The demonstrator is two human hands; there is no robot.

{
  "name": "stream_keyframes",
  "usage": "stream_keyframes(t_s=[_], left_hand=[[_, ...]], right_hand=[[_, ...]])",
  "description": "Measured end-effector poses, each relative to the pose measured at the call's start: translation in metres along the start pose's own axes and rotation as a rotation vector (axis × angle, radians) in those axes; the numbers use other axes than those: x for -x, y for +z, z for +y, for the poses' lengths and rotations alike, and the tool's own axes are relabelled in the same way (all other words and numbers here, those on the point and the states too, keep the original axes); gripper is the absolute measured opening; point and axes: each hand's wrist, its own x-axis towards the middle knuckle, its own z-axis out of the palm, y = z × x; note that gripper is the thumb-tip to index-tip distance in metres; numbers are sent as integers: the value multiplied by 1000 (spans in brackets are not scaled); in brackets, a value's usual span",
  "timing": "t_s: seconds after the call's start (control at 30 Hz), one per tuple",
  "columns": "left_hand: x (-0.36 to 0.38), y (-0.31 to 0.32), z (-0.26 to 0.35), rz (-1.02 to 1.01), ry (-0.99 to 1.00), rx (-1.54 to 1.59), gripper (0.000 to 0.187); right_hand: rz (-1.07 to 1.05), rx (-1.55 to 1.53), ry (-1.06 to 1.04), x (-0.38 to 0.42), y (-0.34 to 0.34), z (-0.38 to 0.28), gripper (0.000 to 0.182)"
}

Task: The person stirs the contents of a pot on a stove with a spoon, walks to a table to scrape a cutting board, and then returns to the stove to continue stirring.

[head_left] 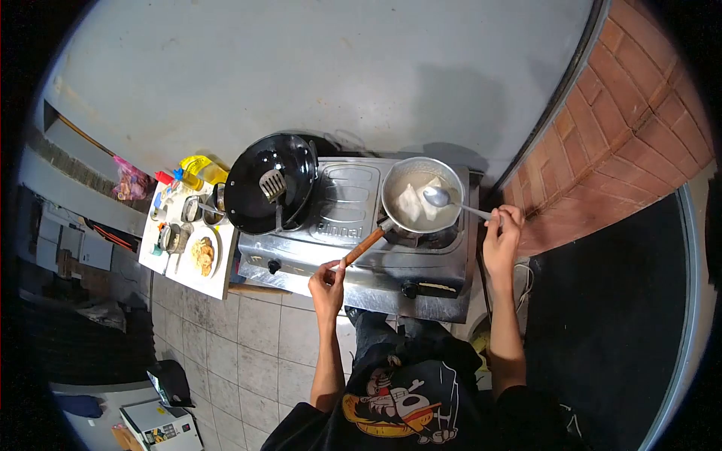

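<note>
A saucepan (389,197) with cloudy liquid and white pieces (410,203) stands on the right burner of a steel gas stove (331,259). Its wooden handle (365,246) points toward me, and my left hand (327,287) is closed on the end of it. My right hand (502,237), right of the saucepan, grips the handle of a metal spoon (436,197). The spoon's bowl is over the pan, touching or close to the white pieces.
On the left burner sits a black wok (252,177) with a slotted spatula (273,186) in it. Farther left, a white table (199,284) bears a plate of food (203,258), bowls and bottles. A brick wall (579,161) rises at the right.
</note>
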Motion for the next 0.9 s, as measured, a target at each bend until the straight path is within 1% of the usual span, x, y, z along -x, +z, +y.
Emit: stream_keyframes(t_s=[0.07, 0.2, 0.27, 0.4, 0.43, 0.5, 0.57, 0.63, 0.7, 0.73, 0.77, 0.87, 0.9], left_hand=[[1, -1, 2, 2, 36, -29, 25], [1, 0, 6, 10, 45, -4, 25], [1, 0, 2, 14, 24, -12, 24], [3, 0, 4, 13, 21, 16, 24], [3, -1, 4, 6, 28, 10, 24], [4, -3, 6, 0, 35, 3, 24], [5, -6, 9, -38, -37, -34, 33], [5, -6, 8, -36, -39, -34, 32], [5, -5, 5, -32, -41, -33, 32], [4, -4, 2, -7, 1, -13, 28], [5, -3, 0, 16, 43, 7, 24], [5, -2, -1, -2, 33, 39, 24], [5, -3, 0, -4, 33, 41, 24]], right_hand=[[6, -17, -3, -3, -10, -3, 21], [6, 85, -78, -4, -21, -14, 20], [-58, 83, -76, 0, -21, -19, 13], [-123, 107, -122, 3, -15, -32, 8], [-122, 108, -121, 2, -15, -35, 8], [-106, 131, -186, -1, -13, -41, 7], [-95, 135, -193, -4, -18, -48, 7], [-84, 141, -201, -8, -25, -55, 7], [3, 84, -222, -13, -31, -59, 8], [19, -17, -167, -15, -33, -56, 11], [19, -15, -168, -16, -35, -53, 11], [19, -180, 27, -17, -33, -35, 17], [20, -177, 27, -15, -32, -29, 17]])
